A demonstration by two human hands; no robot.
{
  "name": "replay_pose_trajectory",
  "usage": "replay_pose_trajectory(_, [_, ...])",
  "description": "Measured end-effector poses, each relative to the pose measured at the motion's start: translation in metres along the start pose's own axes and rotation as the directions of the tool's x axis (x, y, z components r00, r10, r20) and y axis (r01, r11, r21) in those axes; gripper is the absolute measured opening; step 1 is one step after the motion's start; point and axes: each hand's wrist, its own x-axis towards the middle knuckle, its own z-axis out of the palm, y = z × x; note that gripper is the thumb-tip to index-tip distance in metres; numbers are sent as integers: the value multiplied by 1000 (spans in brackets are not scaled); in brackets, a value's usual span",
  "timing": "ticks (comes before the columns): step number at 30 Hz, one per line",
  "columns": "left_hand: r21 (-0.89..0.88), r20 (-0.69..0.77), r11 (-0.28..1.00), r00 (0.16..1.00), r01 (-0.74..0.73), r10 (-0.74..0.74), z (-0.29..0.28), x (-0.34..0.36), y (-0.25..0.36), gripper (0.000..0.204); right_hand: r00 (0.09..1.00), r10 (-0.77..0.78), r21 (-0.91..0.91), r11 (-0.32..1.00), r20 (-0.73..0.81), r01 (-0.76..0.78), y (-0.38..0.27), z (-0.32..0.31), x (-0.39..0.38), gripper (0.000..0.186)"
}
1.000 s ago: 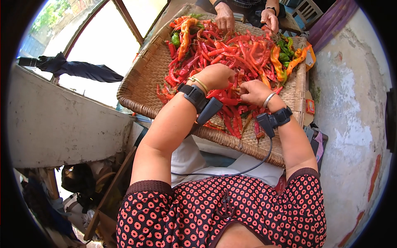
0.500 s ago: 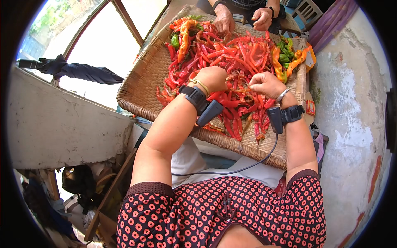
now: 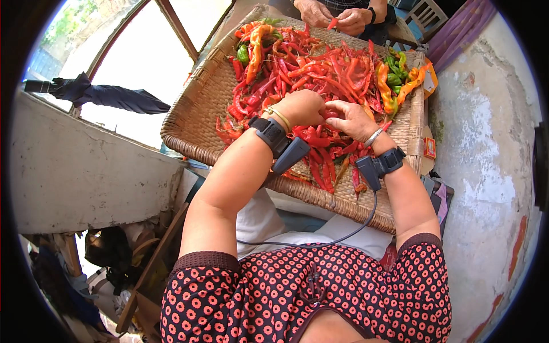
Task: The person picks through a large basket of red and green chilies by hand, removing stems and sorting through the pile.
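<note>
A heap of red chili peppers [image 3: 343, 71] lies in a shallow woven basket [image 3: 191, 123] in front of me. My left hand [image 3: 301, 107] is curled over the middle of the heap; what its fingers grip, if anything, is hidden. Close beside it, my right hand [image 3: 351, 120] has its fingers and thumb apart over the chilies, pointing toward the left hand. Each of my wrists wears a dark strapped device and a bracelet. Across the basket, another person's hands [image 3: 337, 18] hold a small red chili piece [image 3: 332, 23] between their fingers.
Green and orange peppers [image 3: 394, 80] sit at the basket's far right, with a long orange pepper [image 3: 255, 51] and a green one [image 3: 243, 54] at far left. A folded dark umbrella [image 3: 117, 97] leans by the window. A worn wall [image 3: 480, 171] stands close on the right.
My right hand has moved left toward my left hand, and its fingers have spread. My left hand has shifted slightly right. The other person's hands have come together around a red piece.
</note>
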Motion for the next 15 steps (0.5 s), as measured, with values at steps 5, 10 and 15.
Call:
replay_pose_trajectory(5, [-91,20,996,1000,19,-18,-9,2,10,19,1000,20,-214,977,-3,-20,-1,-10,-2,20])
replay_pose_trajectory(10, [-155,57,987,997,-34,44,-8,-1,-3,20,999,36,-394,918,-6,-36,-14,-19,-3,15])
replay_pose_trajectory(15, [117,152,978,970,173,-189,-20,-7,-1,26,933,356,-80,932,42,-352,-13,-42,-6,17])
